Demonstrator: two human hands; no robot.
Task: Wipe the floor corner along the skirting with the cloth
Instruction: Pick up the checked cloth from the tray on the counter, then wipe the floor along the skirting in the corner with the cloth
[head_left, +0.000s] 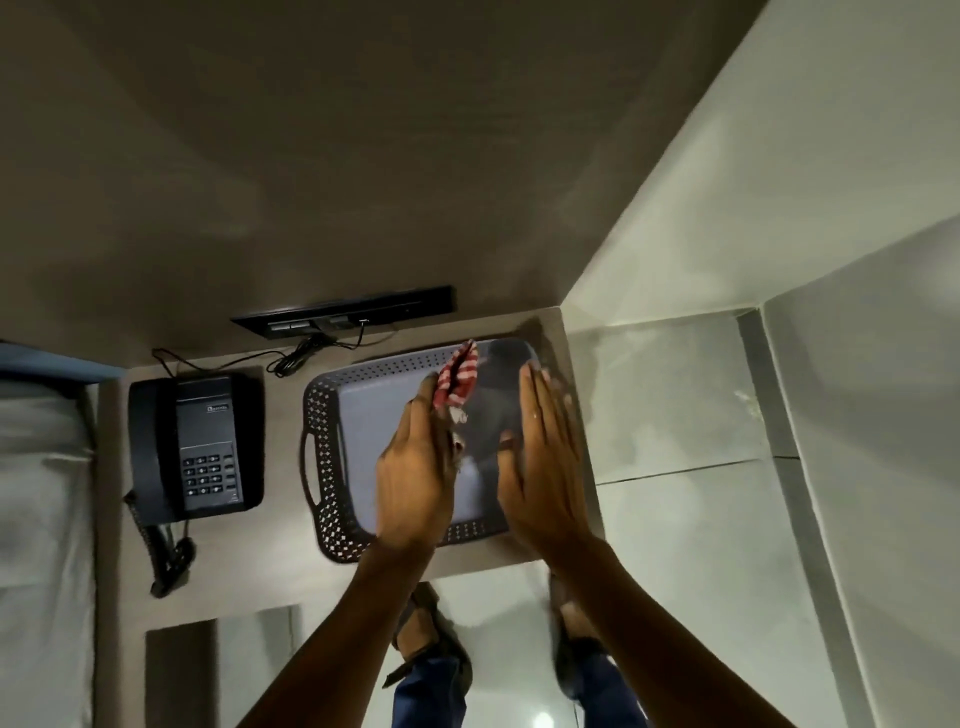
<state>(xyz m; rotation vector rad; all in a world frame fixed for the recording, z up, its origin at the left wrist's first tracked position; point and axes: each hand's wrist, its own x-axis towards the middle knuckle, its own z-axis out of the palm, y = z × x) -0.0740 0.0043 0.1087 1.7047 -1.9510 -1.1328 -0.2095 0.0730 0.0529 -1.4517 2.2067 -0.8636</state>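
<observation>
Here, head view: left hand (415, 467) pinches a red-and-white striped cloth (458, 379) above a grey perforated tray (322, 441) on a tabletop (280, 577). Right hand (545, 462) is flat, fingers straight, holding nothing, over tray's right side. Black desk phone (195, 447) sits left of tray; its small label is too blurred to read. Floor tiles (670, 395) w/ skirting (763, 389) lie right.

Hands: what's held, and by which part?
Left hand pinches the red-and-white cloth by its lower end, over the tray. Right hand is open, holding nothing.

Striped woven cloth (460, 382), perforated plastic tray (324, 447), glossy floor tiles (670, 395)
</observation>
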